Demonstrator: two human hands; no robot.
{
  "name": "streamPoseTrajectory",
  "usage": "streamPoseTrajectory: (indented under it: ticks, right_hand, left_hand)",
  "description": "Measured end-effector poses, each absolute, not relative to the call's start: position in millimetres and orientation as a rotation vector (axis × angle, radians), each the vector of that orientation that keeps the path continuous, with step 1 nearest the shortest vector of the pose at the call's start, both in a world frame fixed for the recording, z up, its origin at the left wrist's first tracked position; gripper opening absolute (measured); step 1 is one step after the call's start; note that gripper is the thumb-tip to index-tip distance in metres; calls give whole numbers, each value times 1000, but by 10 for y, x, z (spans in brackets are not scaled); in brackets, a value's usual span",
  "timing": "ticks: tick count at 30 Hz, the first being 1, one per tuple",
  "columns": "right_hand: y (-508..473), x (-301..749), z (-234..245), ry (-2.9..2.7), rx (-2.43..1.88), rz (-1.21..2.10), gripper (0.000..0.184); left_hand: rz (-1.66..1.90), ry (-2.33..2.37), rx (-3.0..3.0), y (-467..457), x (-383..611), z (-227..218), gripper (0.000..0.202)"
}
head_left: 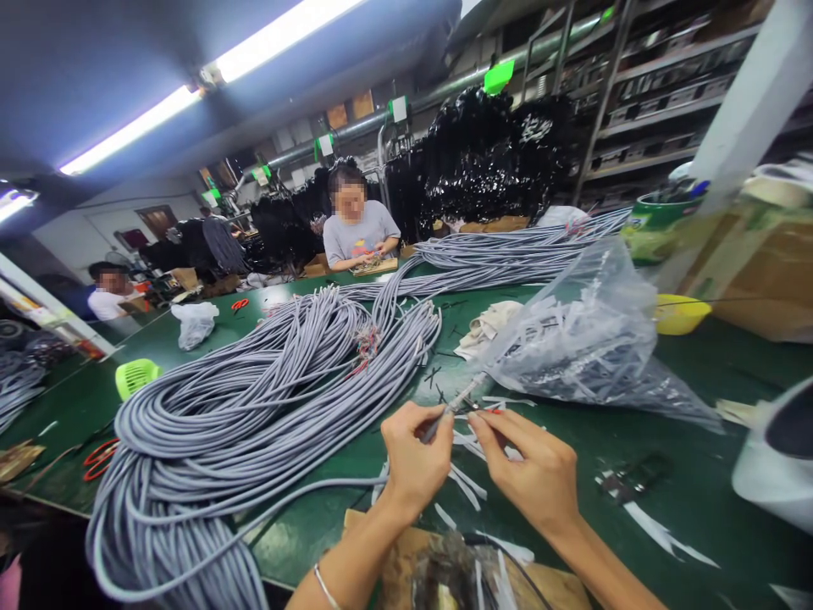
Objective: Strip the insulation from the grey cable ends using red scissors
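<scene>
My left hand (pixel 419 449) is closed around a grey cable (pixel 343 483) near its end, and a pale, stripped-looking tip (pixel 467 394) sticks out past the fingers. Close beside that tip, my right hand (pixel 530 466) pinches thumb against fingers; a small dark piece and a bit of red show there, too small to name. Under and between the hands lie several white strips (pixel 467 487) on the green table (pixel 565 440). A big bundle of coiled grey cables (pixel 254 407) spreads out to the left, with thin coloured wire ends in its middle.
A clear plastic bag (pixel 572 330) of white strips stands beyond my right hand, near a yellow dish (pixel 681 314). Red-handled scissors (pixel 100 460) and a green basket (pixel 136 377) are at left. A metal tool (pixel 619 485) lies at right. A person (pixel 361 229) sits opposite.
</scene>
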State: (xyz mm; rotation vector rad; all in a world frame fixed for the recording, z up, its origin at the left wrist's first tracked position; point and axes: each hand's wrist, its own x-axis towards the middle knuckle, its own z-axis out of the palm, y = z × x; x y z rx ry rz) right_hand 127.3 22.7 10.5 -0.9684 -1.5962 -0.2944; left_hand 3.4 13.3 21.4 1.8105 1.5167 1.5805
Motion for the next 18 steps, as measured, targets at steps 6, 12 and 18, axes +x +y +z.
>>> streamPoseTrajectory:
  ticks: [6,12,18]
  right_hand:
    - [231,1277,89,-1605,-957,-319,28]
    - [231,1279,82,-1614,-984,-264,28]
    - [215,1258,95,-1597,-938,52,26]
  left_hand:
    - [1587,1501,1819,113,41,245,18]
    - [1569,1472,1873,119,46,209,17]
    - [1535,1485,1986,123,48,195,15]
